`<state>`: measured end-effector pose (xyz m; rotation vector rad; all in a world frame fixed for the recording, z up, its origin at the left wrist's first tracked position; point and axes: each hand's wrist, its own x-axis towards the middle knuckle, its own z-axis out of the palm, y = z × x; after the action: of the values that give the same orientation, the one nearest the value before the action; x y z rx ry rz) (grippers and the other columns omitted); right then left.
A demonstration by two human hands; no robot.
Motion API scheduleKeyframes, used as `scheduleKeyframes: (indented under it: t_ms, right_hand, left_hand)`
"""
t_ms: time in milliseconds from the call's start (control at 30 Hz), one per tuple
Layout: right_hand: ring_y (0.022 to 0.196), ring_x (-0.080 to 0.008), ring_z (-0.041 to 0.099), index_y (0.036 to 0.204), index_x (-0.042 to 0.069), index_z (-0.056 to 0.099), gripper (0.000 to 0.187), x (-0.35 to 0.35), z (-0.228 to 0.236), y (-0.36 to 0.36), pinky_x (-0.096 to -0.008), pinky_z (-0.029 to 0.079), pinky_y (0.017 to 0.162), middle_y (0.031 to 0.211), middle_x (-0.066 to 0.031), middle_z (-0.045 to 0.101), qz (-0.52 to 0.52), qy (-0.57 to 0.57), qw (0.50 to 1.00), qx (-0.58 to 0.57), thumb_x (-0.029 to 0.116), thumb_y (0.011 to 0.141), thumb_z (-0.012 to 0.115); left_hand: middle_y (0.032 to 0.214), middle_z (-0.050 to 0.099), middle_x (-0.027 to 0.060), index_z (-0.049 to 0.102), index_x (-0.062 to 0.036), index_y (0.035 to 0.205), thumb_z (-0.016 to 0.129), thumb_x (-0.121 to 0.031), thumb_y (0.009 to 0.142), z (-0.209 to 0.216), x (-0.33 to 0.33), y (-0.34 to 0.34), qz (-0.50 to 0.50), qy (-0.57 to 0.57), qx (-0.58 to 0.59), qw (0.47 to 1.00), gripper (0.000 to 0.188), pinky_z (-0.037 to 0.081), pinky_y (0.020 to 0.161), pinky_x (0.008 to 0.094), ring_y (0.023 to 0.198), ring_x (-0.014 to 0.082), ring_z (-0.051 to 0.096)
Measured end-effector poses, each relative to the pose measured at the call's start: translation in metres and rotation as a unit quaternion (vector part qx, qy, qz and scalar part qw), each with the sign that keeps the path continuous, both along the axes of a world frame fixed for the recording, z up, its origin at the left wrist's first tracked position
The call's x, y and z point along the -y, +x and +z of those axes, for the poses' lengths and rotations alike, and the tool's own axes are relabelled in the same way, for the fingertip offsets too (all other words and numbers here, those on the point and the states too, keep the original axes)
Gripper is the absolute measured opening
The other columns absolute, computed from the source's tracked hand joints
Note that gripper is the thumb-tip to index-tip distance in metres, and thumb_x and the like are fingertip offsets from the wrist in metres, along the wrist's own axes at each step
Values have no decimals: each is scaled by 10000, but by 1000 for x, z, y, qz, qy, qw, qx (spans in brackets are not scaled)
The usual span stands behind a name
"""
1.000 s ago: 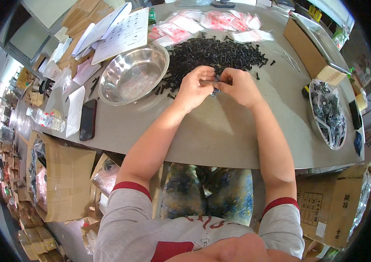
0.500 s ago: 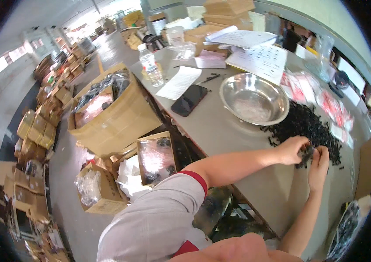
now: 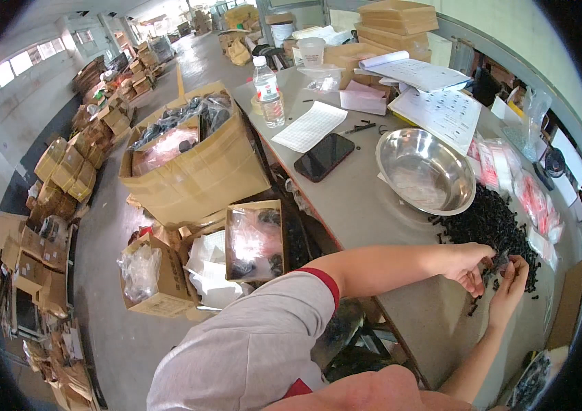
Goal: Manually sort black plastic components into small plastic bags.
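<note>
A pile of small black screw-like pieces point(image 3: 486, 216) spreads over the right part of the grey table, beside a steel bowl point(image 3: 388, 161). Both my hands meet at the pile's near edge. My left hand point(image 3: 467, 266) is closed with curled fingers, and what it holds is hidden. My right hand point(image 3: 508, 291) pinches what looks like a small clear plastic bag point(image 3: 501, 262), greyish and partly covered by my fingers. A few loose black pieces lie on the table just below my left fingers. Clear plastic is visible inside the bowl.
Red-and-white plastic packets point(image 3: 534, 198) lie behind the pile. Further left are a phone point(image 3: 325, 157), a paper sheet point(image 3: 310, 127), a water bottle point(image 3: 268, 96) and a clipboard point(image 3: 438, 115). Cardboard cartons point(image 3: 195, 175) stand on the floor left of the table.
My left fingers have loosened and spread downward from the earlier pinch, and the hands are slightly further apart. The whole view has shifted, so the table sits lower and further right.
</note>
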<state>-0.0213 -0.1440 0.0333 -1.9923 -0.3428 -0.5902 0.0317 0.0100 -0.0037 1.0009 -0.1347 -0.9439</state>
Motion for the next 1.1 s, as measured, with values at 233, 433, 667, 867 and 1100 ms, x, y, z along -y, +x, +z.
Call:
scheduleKeyframes:
  t_ms: [233,433,667,867,1100]
  right_hand:
    - [882,-160,465,1030,-10,474,126,4,2,-1,-275,388,822,969,-78,520,7,-21,999,-23,82,970,413]
    - [881,-169,473,1038,-14,480,139,11,-2,4,-283,389,834,970,-80,521,-27,-36,999,-9,85,971,409]
    - [902,-164,480,1008,-7,479,152,-3,4,-4,-291,398,838,1002,-75,523,38,98,994,-2,133,980,426]
    - [917,-110,449,942,35,467,137,-3,19,-14,-254,366,866,999,-31,501,213,93,967,-103,170,965,474]
    - [897,-104,479,1019,14,513,100,5,8,-6,-231,389,813,976,-25,526,128,75,985,-83,55,929,494]
  left_hand:
    - [837,613,309,337,-9,1267,216,-644,916,1,3,-1,-36,12,-21,999,735,559,568,336,683,351,664]
    - [857,613,295,391,6,1171,237,-546,962,-2,6,-2,-20,-52,-41,998,611,562,581,339,683,337,661]
    - [877,631,198,523,14,1039,273,-512,969,5,3,-7,15,-100,-51,994,587,556,687,350,765,304,648]
    - [890,635,88,590,-42,999,513,-208,911,1,-1,-5,68,-249,6,966,203,531,691,331,799,224,633]
    - [877,630,68,604,-23,972,570,-49,817,21,-2,-17,88,-259,21,962,161,495,695,336,822,190,629]
